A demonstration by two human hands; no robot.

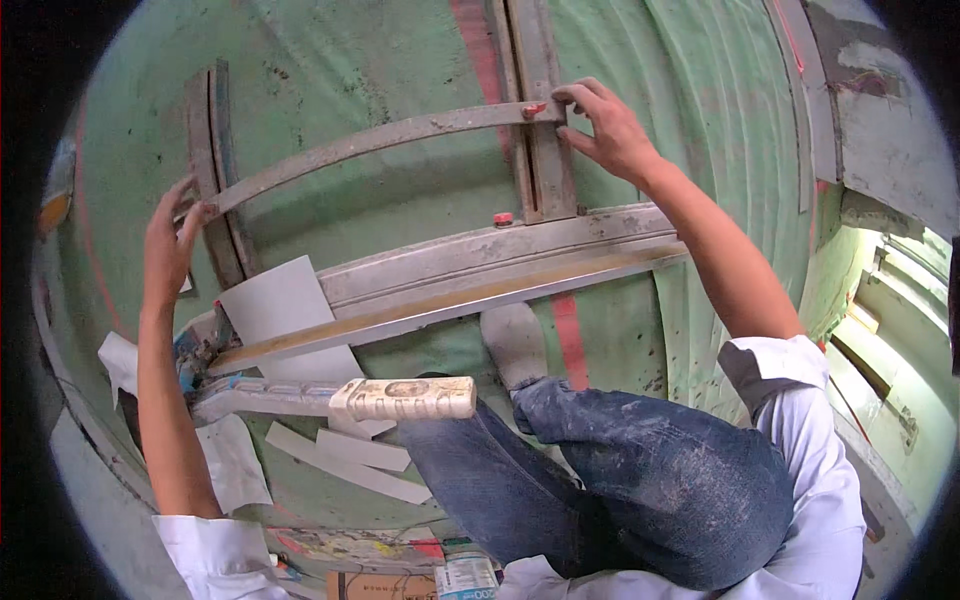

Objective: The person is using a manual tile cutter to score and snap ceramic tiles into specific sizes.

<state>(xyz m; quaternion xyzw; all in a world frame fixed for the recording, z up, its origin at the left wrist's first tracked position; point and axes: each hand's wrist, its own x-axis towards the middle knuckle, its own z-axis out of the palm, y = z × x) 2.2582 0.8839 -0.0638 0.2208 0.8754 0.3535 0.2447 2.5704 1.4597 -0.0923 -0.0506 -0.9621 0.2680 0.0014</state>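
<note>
A long flat metal bar [380, 137], with a small red knob [535, 110] near its right end, lies across two upright-running metal channels. My left hand [170, 240] has its thumb and fingers closed round the bar's left end, by the shorter channel [222, 170]. At the other end my right hand [612, 130] has thumb and fingers on either side of the bar's tip, next to the longer channel [545, 170]. Below them runs a wide grey metal rail [440, 258] with a narrower metal strip [450, 315] alongside. A red knob [503, 219] sits at the rail's far edge.
A lever with a dirty white grip [405, 398] juts out near my knees. White tile-like pieces [280, 300] and cut strips [345, 465] lie around it. Wrinkled green sheeting [360, 60] covers the floor. A cardboard box [380, 585] shows at the bottom.
</note>
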